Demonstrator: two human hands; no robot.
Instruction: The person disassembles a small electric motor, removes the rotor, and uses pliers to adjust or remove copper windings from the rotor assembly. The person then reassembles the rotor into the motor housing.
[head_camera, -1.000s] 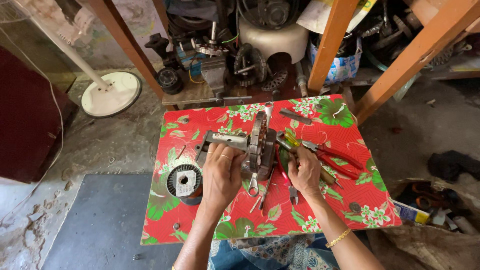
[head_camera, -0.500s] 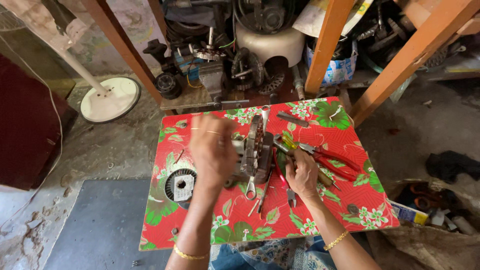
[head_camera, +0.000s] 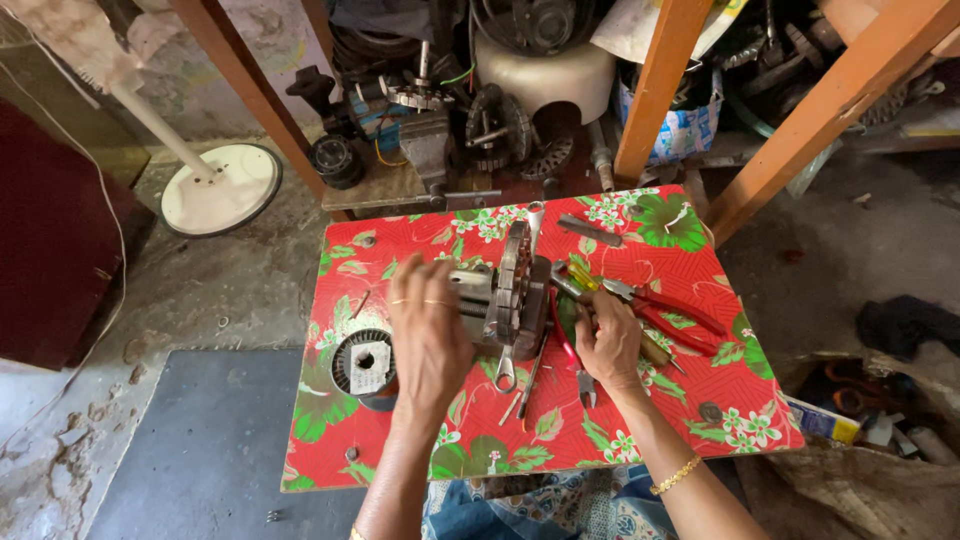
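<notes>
- Roughly midway, as I judge it: the motor (head_camera: 505, 290) lies on its side near the middle of the surface (head_camera: 700, 400), its casing apparently already off, with winding and shaft exposed; whatever reassembly remains is not begun, since loose tools lie all round it.
- Left hand (head_camera: 430, 335) has fingers spread and rests over the motor's left end, touching it; I cannot tell whether it grips.
- Right hand (head_camera: 608, 345) is curled just right of the motor, fingers closed around a small tool, probably the yellow-green screwdriver (head_camera: 577, 280).
- One motor on the surface.
- One round coil spool (head_camera: 364, 362) near the left edge, apart from the left hand.
- One pair of red-handled pliers (head_camera: 668, 305) toward the right edge; a second red-handled tool (head_camera: 570, 350) lies under the right hand.
- One spanner (head_camera: 505, 370) toward the near edge, below the motor.
- One flat metal bar (head_camera: 590, 230) near the far edge.
- Two hands, both the person's own.
</notes>
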